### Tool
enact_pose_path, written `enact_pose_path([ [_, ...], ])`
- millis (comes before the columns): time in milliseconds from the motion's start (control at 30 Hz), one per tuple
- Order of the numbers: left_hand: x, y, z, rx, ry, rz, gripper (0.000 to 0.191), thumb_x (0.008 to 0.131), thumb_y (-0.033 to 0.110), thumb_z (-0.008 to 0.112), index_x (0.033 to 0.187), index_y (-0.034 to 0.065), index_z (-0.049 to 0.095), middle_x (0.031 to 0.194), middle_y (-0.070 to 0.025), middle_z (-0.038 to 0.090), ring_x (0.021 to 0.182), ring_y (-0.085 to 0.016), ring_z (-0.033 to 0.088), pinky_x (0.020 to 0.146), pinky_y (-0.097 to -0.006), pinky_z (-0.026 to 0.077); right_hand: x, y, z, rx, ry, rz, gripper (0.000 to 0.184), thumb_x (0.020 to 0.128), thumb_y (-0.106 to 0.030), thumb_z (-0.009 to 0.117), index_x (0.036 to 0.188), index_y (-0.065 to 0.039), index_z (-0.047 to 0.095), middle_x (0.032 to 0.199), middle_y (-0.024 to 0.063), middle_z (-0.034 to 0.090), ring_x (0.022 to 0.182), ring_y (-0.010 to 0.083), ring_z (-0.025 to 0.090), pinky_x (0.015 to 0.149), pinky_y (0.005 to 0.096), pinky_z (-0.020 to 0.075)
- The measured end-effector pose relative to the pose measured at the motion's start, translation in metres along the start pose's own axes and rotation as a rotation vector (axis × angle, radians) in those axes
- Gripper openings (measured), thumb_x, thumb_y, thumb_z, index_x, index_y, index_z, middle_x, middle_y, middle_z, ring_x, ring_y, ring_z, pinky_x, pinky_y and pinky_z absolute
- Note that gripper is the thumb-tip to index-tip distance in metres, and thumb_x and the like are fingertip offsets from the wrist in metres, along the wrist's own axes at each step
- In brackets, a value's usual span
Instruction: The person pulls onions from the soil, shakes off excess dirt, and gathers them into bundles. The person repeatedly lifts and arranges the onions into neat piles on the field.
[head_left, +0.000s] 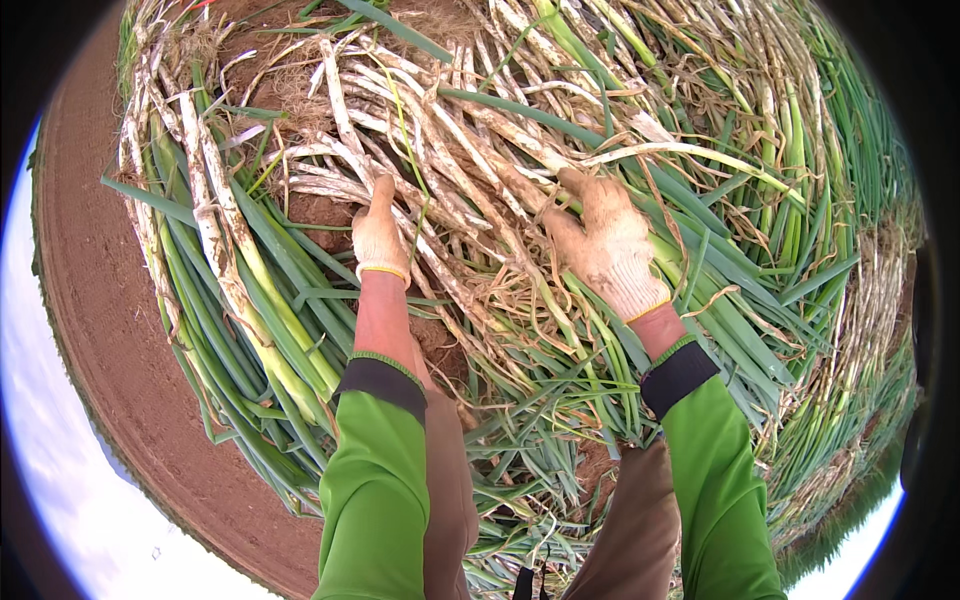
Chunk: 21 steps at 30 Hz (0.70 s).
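Both my hands wear cream knitted gloves soiled with earth. My left hand (381, 232) rests at the left side of a spread of harvested green onions (442, 157) with dirty white stalks; its thumb points away from me, and the other fingers are hidden. On the right, my right hand (600, 232) lies over thick stalks, thumb and forefinger apart around one spot; whether it grips any is not plain. Dry brown leaves (525, 300) hang among the stalks between the hands.
A bundle of green onions (247, 292) lies to the left, with bare brown soil (112, 300) beyond it. More onions (787, 135) are heaped at the right and far side. My legs in brown trousers (637, 517) stand close in front.
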<state>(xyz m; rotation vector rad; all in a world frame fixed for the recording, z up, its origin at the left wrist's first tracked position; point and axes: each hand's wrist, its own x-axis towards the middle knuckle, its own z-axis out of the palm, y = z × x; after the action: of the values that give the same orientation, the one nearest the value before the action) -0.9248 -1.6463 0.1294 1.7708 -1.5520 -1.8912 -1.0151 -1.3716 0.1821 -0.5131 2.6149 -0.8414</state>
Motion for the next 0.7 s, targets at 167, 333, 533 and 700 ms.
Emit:
enact_pose_path([
  [167,0.039,0.001,0.010,-0.321,-0.080,0.008,0.098,0.090,0.045,0.080,0.158,-0.0049,0.032,0.161,-0.0177,0.041,0.148,-0.029,0.038,0.123,-0.0448,0.029,0.126,-0.050,0.042,-0.004,-0.164,0.037,0.073,0.089,-0.054,0.068,0.141,-0.003,0.059,0.141,0.0241,0.061,0.130,0.0411,0.059,0.108,0.0474,0.0475],
  [333,0.068,0.022,0.009,-0.235,-0.288,0.003,0.065,0.106,0.043,0.060,0.160,0.0121,0.042,0.158,-0.0069,0.047,0.139,-0.025,0.049,0.116,-0.0446,0.041,0.173,-0.074,0.089,-0.207,-0.275,0.146,0.118,0.073,-0.071,0.075,0.157,0.003,0.036,0.139,0.0316,0.061,0.127,0.0418,0.063,0.111,0.0459,0.0482],
  [533,0.047,0.058,0.065,-0.099,-0.410,0.070,0.045,0.100,0.030,0.071,0.131,-0.0022,0.068,0.121,-0.0082,0.072,0.105,-0.018,0.068,0.092,-0.0342,0.055,0.194,-0.028,0.051,0.096,-0.640,0.168,0.098,0.078,-0.077,0.065,0.132,0.005,0.065,0.128,0.0299,0.067,0.120,0.0391,0.066,0.104,0.0425,0.0496],
  [700,0.012,0.081,0.147,0.196,-0.601,0.211,0.061,0.090,0.036,0.080,0.129,-0.0087,0.066,0.124,-0.0171,0.071,0.114,-0.020,0.067,0.099,-0.0350,0.053,0.166,0.027,-0.029,0.252,-0.279,0.195,0.087,0.087,-0.070,0.064,0.136,0.002,0.065,0.135,0.0278,0.064,0.122,0.0310,0.066,0.106,0.0400,0.0495],
])
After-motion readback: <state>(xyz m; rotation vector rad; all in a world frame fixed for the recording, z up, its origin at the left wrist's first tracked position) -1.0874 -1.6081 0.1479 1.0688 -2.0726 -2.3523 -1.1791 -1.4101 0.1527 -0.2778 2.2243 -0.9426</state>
